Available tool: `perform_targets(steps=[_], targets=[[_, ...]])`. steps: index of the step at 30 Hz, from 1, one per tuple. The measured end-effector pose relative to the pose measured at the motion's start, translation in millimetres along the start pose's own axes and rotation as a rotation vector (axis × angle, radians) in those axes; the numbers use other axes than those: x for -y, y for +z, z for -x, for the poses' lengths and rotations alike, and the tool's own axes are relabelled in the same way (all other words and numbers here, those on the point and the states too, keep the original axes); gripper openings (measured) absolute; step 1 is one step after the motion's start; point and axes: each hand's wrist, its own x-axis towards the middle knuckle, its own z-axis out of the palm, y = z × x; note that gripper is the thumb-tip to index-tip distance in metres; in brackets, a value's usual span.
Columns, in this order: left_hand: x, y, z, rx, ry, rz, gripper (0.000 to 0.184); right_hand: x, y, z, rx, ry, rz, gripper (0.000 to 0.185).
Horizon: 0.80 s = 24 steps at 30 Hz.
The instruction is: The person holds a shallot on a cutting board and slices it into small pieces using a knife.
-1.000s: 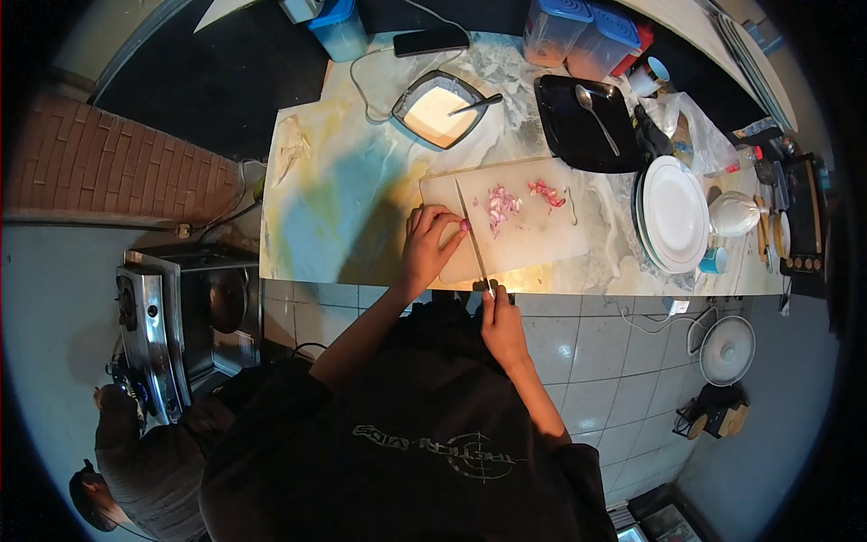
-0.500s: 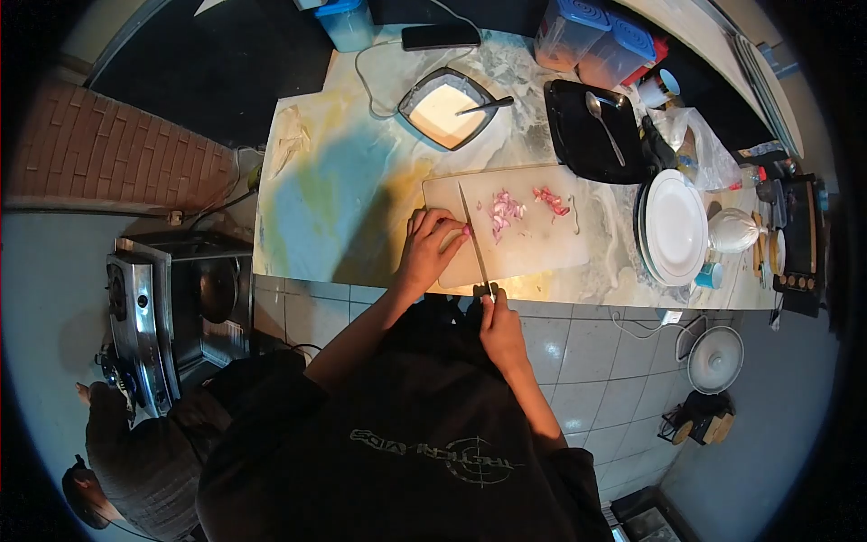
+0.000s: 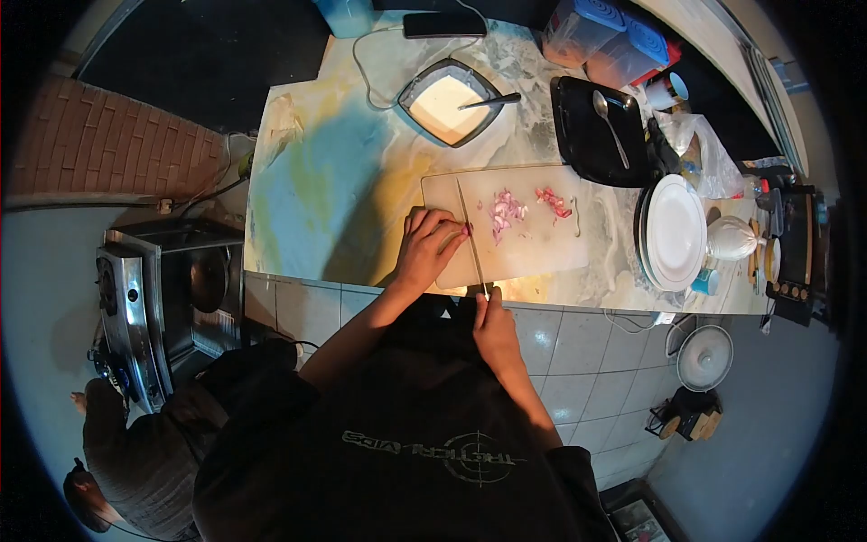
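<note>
A pale cutting board (image 3: 533, 248) lies at the counter's near edge. My right hand (image 3: 496, 332) grips the handle of a knife (image 3: 473, 226), its long blade reaching away over the board. Just left of the blade, my left hand (image 3: 428, 249) pinches a small purplish piece (image 3: 466, 229), mostly hidden by the fingertips. Right of the knife are a pile of chopped pink-purple pieces (image 3: 504, 213) and a smaller heap of chopped red pieces (image 3: 553, 202).
Beyond the board stand a dark bowl (image 3: 407, 101) of creamy mixture with a spoon, and a black tray (image 3: 578, 135) with spoons. White plates (image 3: 675, 233) are stacked at right. A phone (image 3: 444, 25) lies at the back. Another person (image 3: 144, 461) is at lower left near a stove (image 3: 135, 307).
The view has shifted slightly, so the counter sits differently in frame. My left hand still holds the piece by the blade, and the knife has moved only slightly against the board.
</note>
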Motion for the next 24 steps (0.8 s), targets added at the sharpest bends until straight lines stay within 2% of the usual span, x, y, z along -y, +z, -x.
perform_targets(steps=[16,18,21,24], targets=[[-4.0,-1.0,0.2,0.022,-0.008,-0.063,0.021,-6.3,2.7,-10.0,0.01,-0.027,-0.061,0.03],[-4.9,-0.2,0.4,0.02,-0.011,-0.082,0.021,-9.1,1.3,-10.7,0.05,0.001,-0.083,0.039],[-4.7,0.7,-0.5,0.03,-0.041,-0.096,0.02,-8.3,-2.6,-2.0,0.046,0.018,-0.115,0.041],[-3.7,2.6,-0.5,0.009,-0.043,-0.085,0.02,-16.1,-6.6,11.5,0.04,0.023,-0.143,0.037]])
